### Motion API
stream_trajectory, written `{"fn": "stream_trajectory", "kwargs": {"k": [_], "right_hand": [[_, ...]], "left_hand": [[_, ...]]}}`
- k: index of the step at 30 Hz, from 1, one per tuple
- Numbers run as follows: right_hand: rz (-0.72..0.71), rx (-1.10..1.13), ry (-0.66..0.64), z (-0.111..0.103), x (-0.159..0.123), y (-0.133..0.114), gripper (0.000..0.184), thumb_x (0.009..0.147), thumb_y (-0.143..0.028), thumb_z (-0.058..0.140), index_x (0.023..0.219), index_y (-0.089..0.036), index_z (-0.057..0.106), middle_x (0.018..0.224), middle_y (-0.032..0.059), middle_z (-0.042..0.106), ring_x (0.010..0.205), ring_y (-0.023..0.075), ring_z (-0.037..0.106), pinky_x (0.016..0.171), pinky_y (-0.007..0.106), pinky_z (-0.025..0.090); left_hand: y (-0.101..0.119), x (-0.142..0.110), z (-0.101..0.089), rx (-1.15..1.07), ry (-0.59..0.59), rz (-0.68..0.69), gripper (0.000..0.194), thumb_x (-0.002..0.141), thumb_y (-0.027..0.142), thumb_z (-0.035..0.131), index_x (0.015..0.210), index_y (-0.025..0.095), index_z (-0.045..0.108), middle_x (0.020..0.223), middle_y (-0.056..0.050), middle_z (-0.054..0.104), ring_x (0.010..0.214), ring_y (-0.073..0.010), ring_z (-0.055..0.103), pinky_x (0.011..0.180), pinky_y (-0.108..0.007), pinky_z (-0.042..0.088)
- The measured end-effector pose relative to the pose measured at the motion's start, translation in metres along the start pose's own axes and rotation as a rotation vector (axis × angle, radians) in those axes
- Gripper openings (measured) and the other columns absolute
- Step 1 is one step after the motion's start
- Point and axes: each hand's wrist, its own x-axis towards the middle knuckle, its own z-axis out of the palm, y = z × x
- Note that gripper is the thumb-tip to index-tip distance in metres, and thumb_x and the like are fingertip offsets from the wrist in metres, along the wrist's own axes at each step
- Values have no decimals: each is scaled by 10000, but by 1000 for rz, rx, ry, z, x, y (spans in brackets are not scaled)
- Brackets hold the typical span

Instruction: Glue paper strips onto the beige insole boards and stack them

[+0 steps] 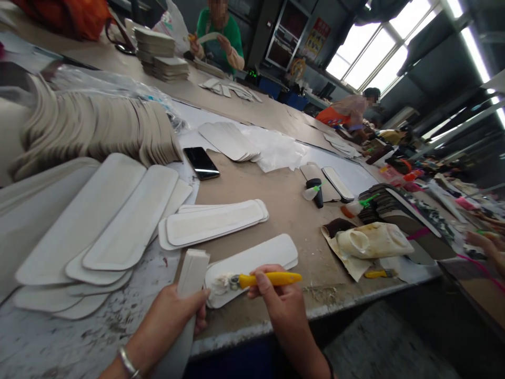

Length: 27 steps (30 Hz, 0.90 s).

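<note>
My right hand (278, 295) is closed round the yellow handle of a brush (268, 279). The brush's pale, glue-smeared bristles rest on the near end of a white rounded panel (256, 258), which lies on at least one more like it. In my left hand (177, 310) is a bundle of narrow white strips (193, 273), gripped between thumb and fingers, and its lower end hangs past the table edge. My left thumb tip is close to the panel's end. Just beyond lies a small stack of similar white panels (215, 221).
Fanned white panels (130, 221) and a long row of stacked pieces (98, 126) fill the left. A black phone (201, 162) lies farther back. On the right are a stained plastic container (374, 239), a second yellow brush (376, 273) and small glue bottles (311, 192). Other people work beyond.
</note>
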Motion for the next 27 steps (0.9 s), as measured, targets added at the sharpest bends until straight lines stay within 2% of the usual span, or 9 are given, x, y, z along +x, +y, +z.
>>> {"fn": "stream_trajectory", "kwargs": {"k": [3, 6, 10, 17, 21, 25, 27], "right_hand": [[-52, -125, 106, -17, 14, 14, 273, 845, -454, 576, 823, -185, 612, 622, 31, 635, 567, 191, 640, 584, 309, 530], [-171, -335, 241, -44, 25, 26, 279, 853, -449, 564, 845, -178, 625, 730, 64, 656, 664, 208, 650, 658, 337, 527], [-338, -541, 340, -75, 35, 29, 260, 867, -431, 544, 823, -189, 631, 782, 76, 653, 743, 218, 633, 723, 357, 515], [-583, -694, 388, -94, 45, 27, 188, 894, -332, 511, 832, -193, 621, 777, 77, 645, 748, 205, 621, 728, 348, 515], [-585, -710, 399, -100, 41, 20, 169, 896, -312, 501, 843, -193, 609, 781, 76, 634, 749, 208, 607, 736, 354, 498], [-509, -624, 377, -100, 32, 4, 220, 890, -371, 488, 828, -199, 608, 798, 72, 623, 789, 225, 588, 763, 366, 468], [-456, -502, 325, -91, 26, -6, 249, 894, -401, 473, 828, -205, 612, 865, 74, 627, 850, 225, 580, 792, 355, 448]], "left_hand": [[3, -3, 1, -16, 42, -15, 320, 508, 470, 600, 362, 194, 531, 402, -65, 579, 414, -171, 514, 474, -279, 411], [1, -4, 1, -14, 46, -14, 342, 499, 492, 601, 355, 189, 536, 393, -79, 580, 398, -172, 508, 460, -281, 404], [-7, -1, 1, -15, 53, 16, 368, 541, 501, 612, 366, 184, 546, 385, -72, 576, 387, -160, 491, 449, -268, 389], [-4, -3, 4, -46, 81, 1, 338, 494, 486, 636, 368, 189, 534, 380, -53, 563, 378, -153, 487, 435, -265, 400], [0, -6, 3, -61, 69, 12, 331, 472, 481, 667, 408, 179, 548, 434, -56, 588, 448, -185, 556, 473, -279, 444], [2, -16, -5, 24, 227, 131, 340, 537, 494, 685, 605, 167, 623, 479, -39, 622, 490, -192, 573, 511, -286, 459], [3, -25, -7, 67, 247, 197, 326, 592, 491, 665, 593, 168, 614, 486, -41, 624, 488, -178, 563, 515, -275, 449]]}}
